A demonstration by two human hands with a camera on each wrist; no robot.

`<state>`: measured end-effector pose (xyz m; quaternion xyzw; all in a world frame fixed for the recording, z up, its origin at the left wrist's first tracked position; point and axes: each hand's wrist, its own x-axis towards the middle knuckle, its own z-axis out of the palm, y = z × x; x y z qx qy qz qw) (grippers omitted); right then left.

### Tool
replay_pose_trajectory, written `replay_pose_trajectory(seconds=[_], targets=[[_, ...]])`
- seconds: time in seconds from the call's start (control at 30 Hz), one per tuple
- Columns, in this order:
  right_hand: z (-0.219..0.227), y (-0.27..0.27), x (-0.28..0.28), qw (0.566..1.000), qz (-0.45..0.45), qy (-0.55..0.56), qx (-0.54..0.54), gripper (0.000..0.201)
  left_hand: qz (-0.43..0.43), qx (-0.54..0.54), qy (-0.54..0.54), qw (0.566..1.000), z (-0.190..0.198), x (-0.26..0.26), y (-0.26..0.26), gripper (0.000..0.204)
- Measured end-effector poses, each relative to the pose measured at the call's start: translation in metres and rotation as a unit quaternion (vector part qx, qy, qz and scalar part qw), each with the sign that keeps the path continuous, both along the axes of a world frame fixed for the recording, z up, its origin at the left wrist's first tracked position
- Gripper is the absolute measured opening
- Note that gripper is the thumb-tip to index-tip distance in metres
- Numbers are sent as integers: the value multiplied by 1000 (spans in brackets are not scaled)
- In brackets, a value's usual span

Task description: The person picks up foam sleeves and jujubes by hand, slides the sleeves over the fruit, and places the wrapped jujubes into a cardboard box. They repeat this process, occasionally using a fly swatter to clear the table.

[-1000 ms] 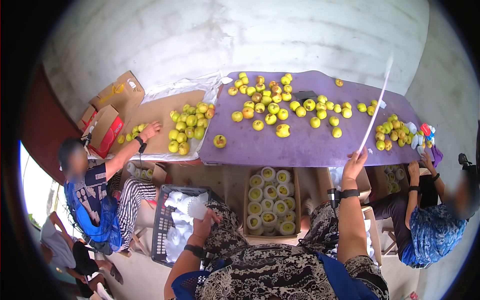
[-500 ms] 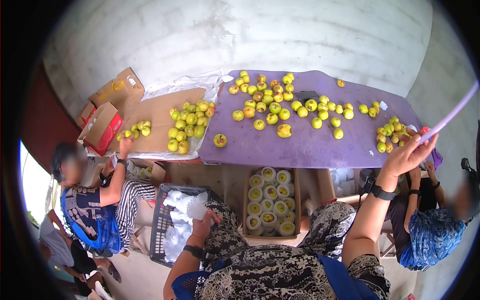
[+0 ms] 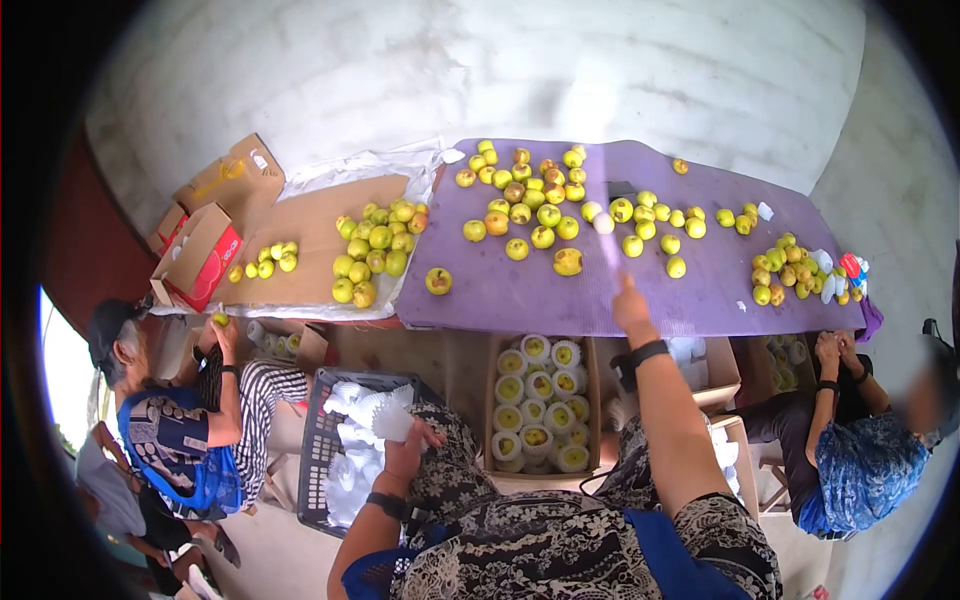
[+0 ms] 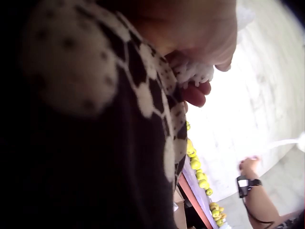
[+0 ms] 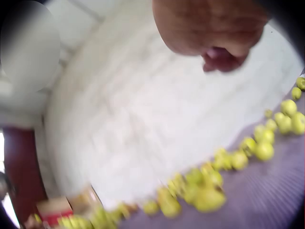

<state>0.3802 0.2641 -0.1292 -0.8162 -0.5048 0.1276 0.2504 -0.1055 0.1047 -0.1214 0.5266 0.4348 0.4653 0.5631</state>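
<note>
My left hand (image 3: 405,458) rests by my left thigh, pinching a white foam fruit net (image 3: 393,416). In the left wrist view, the net's fringed edge (image 4: 196,72) shows between thumb and fingers. My right hand (image 3: 632,308) is raised over the front of the purple table (image 3: 480,290), fingers curled round a long thin white stick (image 4: 282,142). Motion blurs the stick in the head view, where it makes a pale upright streak across the apples (image 3: 567,262). A wider white end shows in the left wrist view.
A box of netted apples (image 3: 538,385) stands between my knees. Left of it is a black crate (image 3: 318,440) of foam nets. More apples lie on cardboard (image 3: 318,230) at left. One person (image 3: 180,420) sits on each side, the left one holding an apple (image 3: 220,319).
My right hand swung right with the stick, then back left over the table's front middle. My left hand stayed put. The person at left has lifted an apple from the cardboard.
</note>
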Motion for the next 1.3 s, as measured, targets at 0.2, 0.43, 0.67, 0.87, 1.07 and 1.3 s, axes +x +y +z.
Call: replay_pose_trajectory(seconds=[0.2,0.43,0.67,0.87,1.07,1.3], targets=[[33,-30,-25,976,-27,124,179,51,-5,4,3,1000,2,-3,-4,35],[59,-76,-3,924,-37,239,296,50,0,1,-1,1000,0,3,0,37],[29,-105,34,922,-77,216,311,51,18,-25,-15,999,-5,-1,0,35],[36,-110,42,927,-93,196,305,50,11,-11,-13,1000,-8,-2,-3,30],[153,-81,37,884,-47,117,450,53,17,-17,-12,1000,-8,3,-1,30],[214,-1,13,839,-49,104,531,57,23,-41,-24,999,11,13,8,26]])
